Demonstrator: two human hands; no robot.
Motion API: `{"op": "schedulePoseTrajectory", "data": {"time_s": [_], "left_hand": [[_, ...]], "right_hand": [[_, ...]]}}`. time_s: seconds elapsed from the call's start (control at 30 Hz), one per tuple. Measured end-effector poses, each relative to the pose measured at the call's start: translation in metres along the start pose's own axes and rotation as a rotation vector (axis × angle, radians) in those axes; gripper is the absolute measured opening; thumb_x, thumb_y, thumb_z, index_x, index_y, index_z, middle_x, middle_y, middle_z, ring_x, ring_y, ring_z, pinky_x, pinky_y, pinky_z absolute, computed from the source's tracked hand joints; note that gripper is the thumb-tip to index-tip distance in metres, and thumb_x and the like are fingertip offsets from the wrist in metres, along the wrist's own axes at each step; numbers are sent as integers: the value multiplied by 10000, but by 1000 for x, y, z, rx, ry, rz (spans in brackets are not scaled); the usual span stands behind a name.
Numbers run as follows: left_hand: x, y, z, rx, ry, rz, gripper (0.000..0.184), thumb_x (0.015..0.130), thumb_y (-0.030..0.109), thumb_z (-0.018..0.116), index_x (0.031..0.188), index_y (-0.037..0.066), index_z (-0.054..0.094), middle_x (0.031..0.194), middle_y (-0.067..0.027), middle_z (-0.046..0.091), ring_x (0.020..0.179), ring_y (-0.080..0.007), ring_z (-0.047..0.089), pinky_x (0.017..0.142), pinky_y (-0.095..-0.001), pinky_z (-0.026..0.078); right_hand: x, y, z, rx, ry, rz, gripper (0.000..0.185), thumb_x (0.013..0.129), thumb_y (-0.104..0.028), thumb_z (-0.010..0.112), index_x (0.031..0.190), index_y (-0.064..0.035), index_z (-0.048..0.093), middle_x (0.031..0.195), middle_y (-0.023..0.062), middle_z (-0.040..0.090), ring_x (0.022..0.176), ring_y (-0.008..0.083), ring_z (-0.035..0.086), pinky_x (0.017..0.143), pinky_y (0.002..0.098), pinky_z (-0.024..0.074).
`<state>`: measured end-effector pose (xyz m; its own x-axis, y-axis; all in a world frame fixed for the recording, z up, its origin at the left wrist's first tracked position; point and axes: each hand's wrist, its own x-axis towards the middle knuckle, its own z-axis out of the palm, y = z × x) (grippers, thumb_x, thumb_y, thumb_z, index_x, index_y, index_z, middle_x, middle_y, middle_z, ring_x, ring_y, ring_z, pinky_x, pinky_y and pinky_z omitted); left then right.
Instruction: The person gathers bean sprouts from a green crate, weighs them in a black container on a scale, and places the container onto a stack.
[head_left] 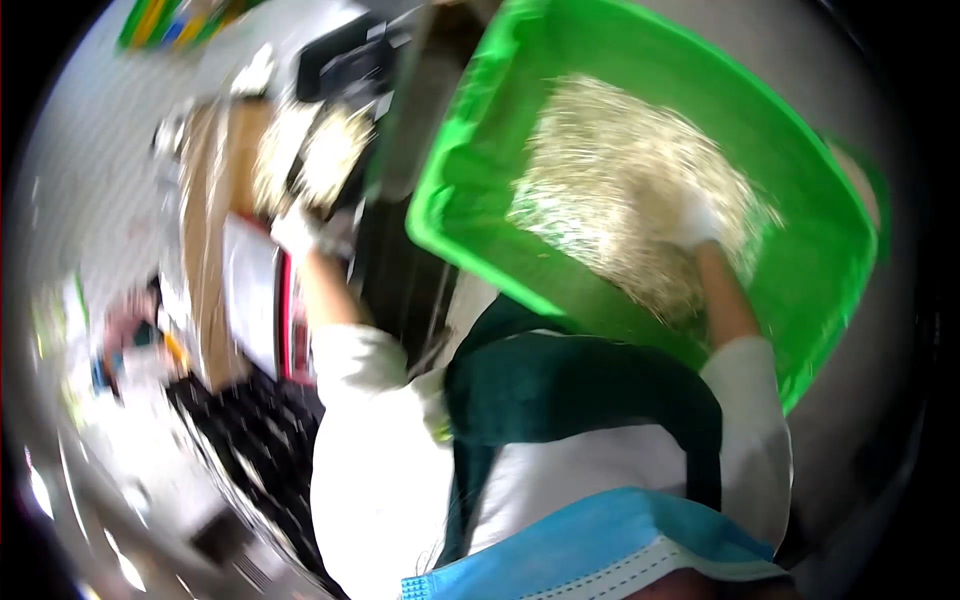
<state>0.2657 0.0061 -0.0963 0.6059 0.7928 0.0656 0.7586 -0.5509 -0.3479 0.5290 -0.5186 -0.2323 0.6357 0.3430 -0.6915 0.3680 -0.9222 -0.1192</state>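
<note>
My right hand (693, 218), in a white glove, reaches down into a large green bin (570, 305). It touches a heap of pale shredded filler, like straw or paper strips (615, 150); its fingers are hidden and smeared by motion. Out to the left, my white-gloved left hand (298, 232) is at the near end of two bundles of the same pale shreds (335, 155), which lie by a dark tray or box. Blur hides whether its fingers grip anything.
Left of my left arm stand a brown cardboard piece (205, 240) and a white and red box (252, 295). Black ridged trays (265, 430) lie lower down. A black container (345, 60) is at the upper left, and another green crate (180, 22) sits on the floor beyond.
</note>
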Motion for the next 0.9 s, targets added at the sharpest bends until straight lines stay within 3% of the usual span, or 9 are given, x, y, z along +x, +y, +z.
{"op": "schedulePoseTrajectory", "data": {"time_s": [0.07,0.13,0.2,0.33,0.43,0.53,0.6,0.73,0.9], "left_hand": [[-12,-3,12,-182,188,111,414,463,380,775,784,155,645,784,-116,654,760,-339,610,706,-421,467],[-26,8,-1,-239,342,256,300,556,256,758,770,127,591,709,-92,606,669,-284,588,650,-397,468],[2,9,33,-1794,233,-600,204,647,69,687,786,105,542,705,-65,563,627,-214,560,581,-360,468],[1,6,-2,-2291,27,-715,260,681,-70,571,886,89,553,830,-70,606,694,-237,591,634,-381,523],[-30,3,-35,-2099,28,-744,197,714,53,602,904,100,581,859,-45,622,767,-222,599,645,-330,485],[-46,-13,-47,-2247,66,-597,257,735,108,620,956,-22,636,930,-124,655,856,-279,602,815,-395,469],[-62,-8,-61,-2282,58,-445,329,748,134,608,1026,-42,613,1058,-195,628,973,-320,595,915,-453,455],[-77,54,-94,-2356,-11,-578,483,762,200,604,1177,-42,548,1166,-195,592,1053,-344,576,922,-496,466],[-91,127,-121,-2319,-319,-354,589,713,239,675,1233,17,509,1228,-180,543,1097,-361,536,860,-592,479]], "right_hand": [[1,-5,-2,96,24,34,1263,572,-436,841,1464,-87,18,1411,217,328,1292,346,345,1066,388,322],[-10,-18,-13,237,-34,129,1262,584,-374,850,1462,-80,-8,1374,213,389,1241,340,422,1035,384,365],[-9,-16,-2,210,183,138,1236,586,-274,855,1456,-68,2,1275,207,491,1102,329,537,953,382,437],[-2,-4,11,193,273,63,1230,594,-335,842,1456,-76,5,1259,222,501,1076,339,551,919,388,455],[13,-3,11,104,150,89,1137,632,-451,772,1455,-73,85,1198,215,553,1060,359,556,909,387,454],[33,41,36,519,274,-339,1042,673,-238,795,1450,-62,123,1234,172,550,1097,289,550,950,348,432],[-8,36,-1,777,250,-266,1077,656,-235,822,1453,-49,122,1330,169,467,1201,271,470,1021,326,377],[-20,13,-42,295,117,22,1174,636,-321,830,1466,-54,43,1394,208,387,1260,324,417,1069,375,326],[-14,21,-28,416,111,-69,1110,681,-304,788,1465,-65,41,1462,204,269,1339,282,312,1100,364,289]]}}
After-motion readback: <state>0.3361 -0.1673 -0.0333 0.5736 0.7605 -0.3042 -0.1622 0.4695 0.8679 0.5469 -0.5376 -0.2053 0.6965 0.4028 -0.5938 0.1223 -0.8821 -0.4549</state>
